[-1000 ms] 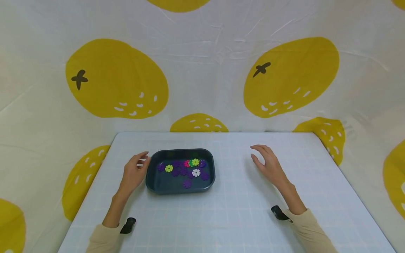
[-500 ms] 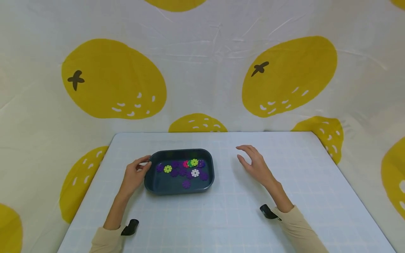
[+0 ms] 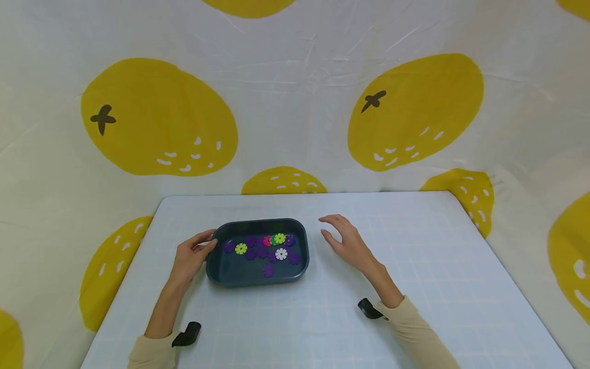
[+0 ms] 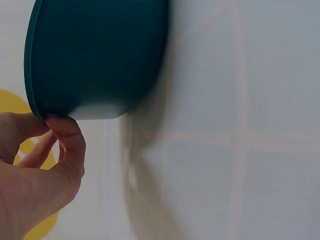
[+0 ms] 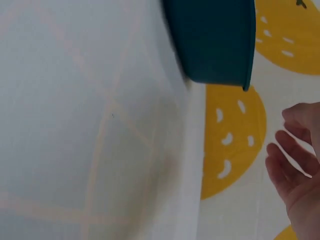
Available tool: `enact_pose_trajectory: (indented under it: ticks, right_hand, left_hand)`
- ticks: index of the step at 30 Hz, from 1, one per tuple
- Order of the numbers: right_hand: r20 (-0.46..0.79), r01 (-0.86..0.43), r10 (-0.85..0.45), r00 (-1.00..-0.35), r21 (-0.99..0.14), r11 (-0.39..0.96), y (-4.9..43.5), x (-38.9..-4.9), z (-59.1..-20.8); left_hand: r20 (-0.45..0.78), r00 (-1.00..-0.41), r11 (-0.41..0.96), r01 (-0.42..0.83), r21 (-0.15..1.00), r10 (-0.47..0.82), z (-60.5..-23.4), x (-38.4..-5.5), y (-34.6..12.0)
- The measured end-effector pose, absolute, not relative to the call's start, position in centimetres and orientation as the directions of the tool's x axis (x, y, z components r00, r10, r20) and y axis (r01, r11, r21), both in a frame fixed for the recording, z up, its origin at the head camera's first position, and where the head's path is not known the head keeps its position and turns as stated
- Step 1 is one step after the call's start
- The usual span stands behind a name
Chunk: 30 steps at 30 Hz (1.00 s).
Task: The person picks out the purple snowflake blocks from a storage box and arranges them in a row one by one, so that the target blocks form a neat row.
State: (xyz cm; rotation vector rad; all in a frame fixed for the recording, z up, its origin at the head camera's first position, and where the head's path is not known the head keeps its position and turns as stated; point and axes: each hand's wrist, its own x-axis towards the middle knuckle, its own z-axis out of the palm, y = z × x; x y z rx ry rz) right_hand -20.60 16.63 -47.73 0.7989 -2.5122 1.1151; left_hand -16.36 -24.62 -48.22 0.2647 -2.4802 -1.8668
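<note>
A dark teal rectangular tray (image 3: pixel 232 275) stands on the table, holding several flat notched plastic discs. Most are purple, like the one at the front (image 3: pixel 269 270); I also see a white disc (image 3: pixel 281 254), a yellow-green disc (image 3: pixel 241 248), and a pink disc (image 3: pixel 267 241) beside an overlapping green and yellow-green pair. My left hand (image 3: pixel 189 260) pinches the tray's left rim between thumb and fingers, as the left wrist view shows close up on the tray wall (image 4: pixel 97 55). To the right of the tray, my right hand (image 3: pixel 349 247) hovers with fingers loosely bent, apart from the rim.
The pale gridded table (image 3: pixel 276 328) extends in front of the tray and to its right. Behind it hangs a white curtain (image 3: pixel 295 102) printed with yellow fruit. Black wrist cameras (image 3: pixel 186 334) sit at both sleeves.
My left hand has closed onto the tray's left rim. My right hand has moved left, nearer to the tray's right side. The view has shifted slightly.
</note>
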Motion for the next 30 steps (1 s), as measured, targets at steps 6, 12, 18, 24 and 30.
enact_pose_trajectory:
  ticks: [6, 12, 18, 24, 30]
  right_hand:
    - [0.406, -0.584, -0.421, -0.811, -0.596, 0.551, 14.4, -20.6, -47.6]
    - [0.392, -0.627, -0.497, -0.774, -0.587, 0.513, 12.5, -20.9, -47.4]
    - [0.455, -0.739, -0.588, -0.669, -0.496, 0.456, 10.7, -21.3, -47.6]
    - [0.451, -0.791, -0.656, -0.605, -0.431, 0.434, 9.4, -21.4, -47.8]
    - [0.416, -0.824, -0.722, -0.553, -0.403, 0.399, 8.2, -21.3, -48.0]
  left_hand:
    - [-0.136, -0.973, 0.246, -0.180, 0.952, -0.184, -48.0, -16.3, -24.4]
    - [-0.141, -0.973, 0.228, -0.182, 0.957, -0.184, -48.1, -16.3, -24.6]
    - [-0.142, -0.971, 0.223, -0.185, 0.957, -0.195, -48.0, -16.2, -24.8]
    - [-0.115, -0.977, 0.225, -0.155, 0.962, -0.181, -48.1, -16.3, -24.8]
    - [-0.100, -0.980, 0.224, -0.138, 0.965, -0.174, -48.2, -16.5, -24.5]
